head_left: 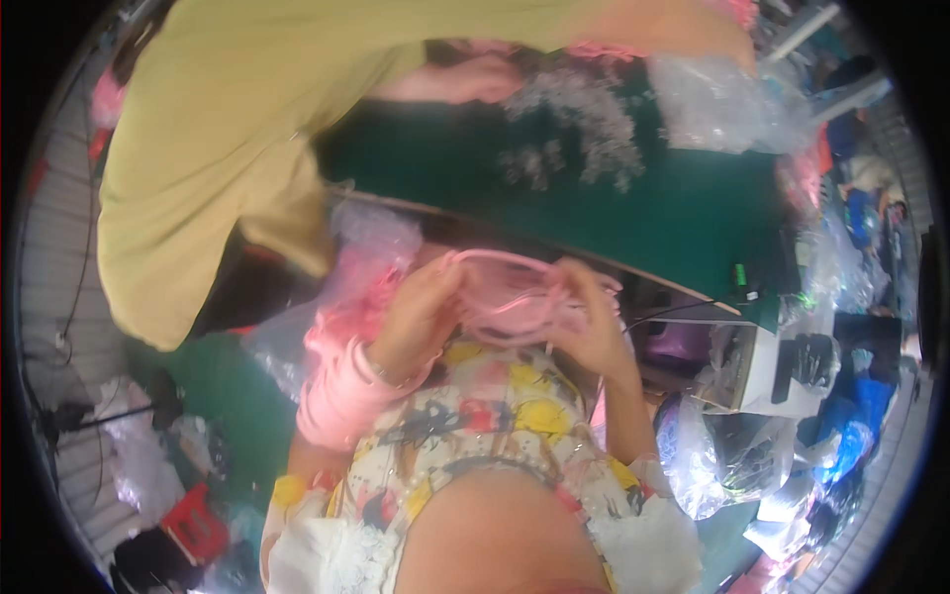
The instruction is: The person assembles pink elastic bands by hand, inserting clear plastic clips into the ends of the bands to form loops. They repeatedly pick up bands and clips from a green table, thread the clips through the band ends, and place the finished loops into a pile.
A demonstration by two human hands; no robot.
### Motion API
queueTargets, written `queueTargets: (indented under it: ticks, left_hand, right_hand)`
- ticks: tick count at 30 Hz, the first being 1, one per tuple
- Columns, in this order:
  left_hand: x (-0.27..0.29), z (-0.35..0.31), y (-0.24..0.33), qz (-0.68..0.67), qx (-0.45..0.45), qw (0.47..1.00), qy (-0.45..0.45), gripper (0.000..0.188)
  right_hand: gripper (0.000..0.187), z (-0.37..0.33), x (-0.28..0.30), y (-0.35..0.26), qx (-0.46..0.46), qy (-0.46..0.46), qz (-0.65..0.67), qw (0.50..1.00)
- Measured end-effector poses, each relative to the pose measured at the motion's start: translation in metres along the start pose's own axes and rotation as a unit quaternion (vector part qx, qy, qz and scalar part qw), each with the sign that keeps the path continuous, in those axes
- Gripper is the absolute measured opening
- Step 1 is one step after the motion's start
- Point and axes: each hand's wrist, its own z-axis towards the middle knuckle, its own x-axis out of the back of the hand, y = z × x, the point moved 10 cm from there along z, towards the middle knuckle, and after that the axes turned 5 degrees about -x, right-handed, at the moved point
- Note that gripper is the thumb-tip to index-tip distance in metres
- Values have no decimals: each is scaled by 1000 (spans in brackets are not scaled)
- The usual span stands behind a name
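Close in front of my body, my left hand (421,302) and my right hand (597,322) hold a bundle of thin pink hoops (510,315), which look like headbands, between them. The fingers of both hands curl round the hoops at opposite sides. Blur hides the hoops' finer detail. A soft pink band or sleeve (332,411) wraps my left forearm. Beside that arm lies a clear plastic bag (371,243) with pink ruffled stuff by it.
Across the green table (693,213), a co-worker's hand (465,79) is beside a pile of small clear pieces (584,114). A plastic bag (722,104) lies at the far right. More bags (727,455) and a white box (762,371) stand to my right.
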Motion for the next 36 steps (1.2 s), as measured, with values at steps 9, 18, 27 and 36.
queueTargets:
  ticks: [9, 18, 27, 36]
  left_hand:
    - [-34, -7, -11, 153, 69, 983, -71, 47]
    - [-36, -4, -9, 227, 34, 968, -103, 85]
    - [-43, -8, -6, 285, 7, 950, -130, 85]
    - [-46, -4, -3, 355, -19, 926, -127, 47]
  right_hand:
    - [77, 10, -22, -60, 130, 89, -147, 977]
    - [75, 7, -20, -45, 68, 1, -25, 997]
    - [78, 6, -28, -46, 48, 1, -74, 996]
    - [74, 5, -31, -37, 46, -35, -130, 990]
